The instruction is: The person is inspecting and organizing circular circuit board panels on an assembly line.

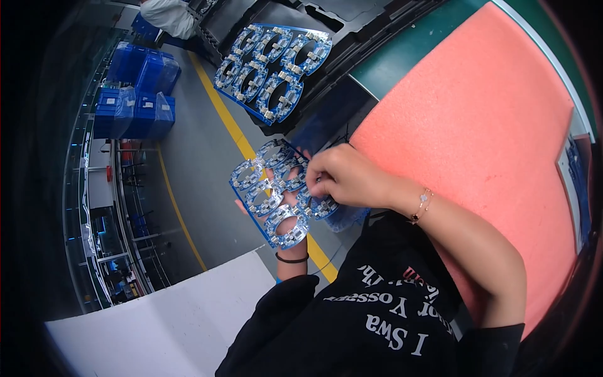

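A blue circuit board panel (262, 197), made up of several ring-shaped boards with small parts on them, rests tilted on my left hand (290, 198). That hand supports it from beneath; skin shows through the ring holes, and fingertips show past its left edge. My right hand (348, 178) is at the panel's right side, its fingers curled into a pinch over one of the rings. Whatever the pinch may hold is hidden by the fingers. A second panel of the same kind (271, 70) lies farther off on a black tray (342, 103).
To my right is a large pink foam sheet (477, 125) on a green-topped table (402, 53). Blue bins (135, 113) are stacked on the grey floor at the left, beyond a yellow line. A white surface (163, 333) is at lower left. Another person's light sleeve (168, 16) shows at the top.
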`<act>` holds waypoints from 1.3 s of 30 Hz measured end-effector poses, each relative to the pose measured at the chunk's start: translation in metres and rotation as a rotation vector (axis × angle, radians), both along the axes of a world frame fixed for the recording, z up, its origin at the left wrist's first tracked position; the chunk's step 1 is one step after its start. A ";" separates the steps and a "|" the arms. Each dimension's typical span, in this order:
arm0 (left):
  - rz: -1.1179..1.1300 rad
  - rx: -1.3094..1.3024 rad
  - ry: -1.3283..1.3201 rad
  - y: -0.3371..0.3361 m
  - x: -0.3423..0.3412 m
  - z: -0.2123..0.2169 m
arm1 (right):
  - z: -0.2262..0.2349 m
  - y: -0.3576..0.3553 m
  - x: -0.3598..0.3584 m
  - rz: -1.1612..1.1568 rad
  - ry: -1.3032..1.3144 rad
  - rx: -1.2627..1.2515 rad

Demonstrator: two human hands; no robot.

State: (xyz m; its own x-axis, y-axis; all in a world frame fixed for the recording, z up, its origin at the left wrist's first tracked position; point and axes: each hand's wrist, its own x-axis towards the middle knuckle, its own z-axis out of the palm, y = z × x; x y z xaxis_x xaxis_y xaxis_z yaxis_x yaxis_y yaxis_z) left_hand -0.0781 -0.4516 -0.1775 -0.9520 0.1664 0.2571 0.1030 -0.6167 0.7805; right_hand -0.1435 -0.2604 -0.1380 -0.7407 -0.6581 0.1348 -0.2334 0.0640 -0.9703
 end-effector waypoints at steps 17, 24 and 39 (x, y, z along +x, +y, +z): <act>0.244 0.413 -0.341 0.008 0.002 0.008 | -0.011 0.000 -0.005 -0.176 0.145 0.040; 0.508 0.117 -0.392 0.007 0.005 0.006 | -0.014 0.002 0.005 -0.084 0.327 0.250; 0.052 0.675 -0.283 0.008 0.004 0.010 | -0.011 0.001 0.001 -0.081 0.258 0.236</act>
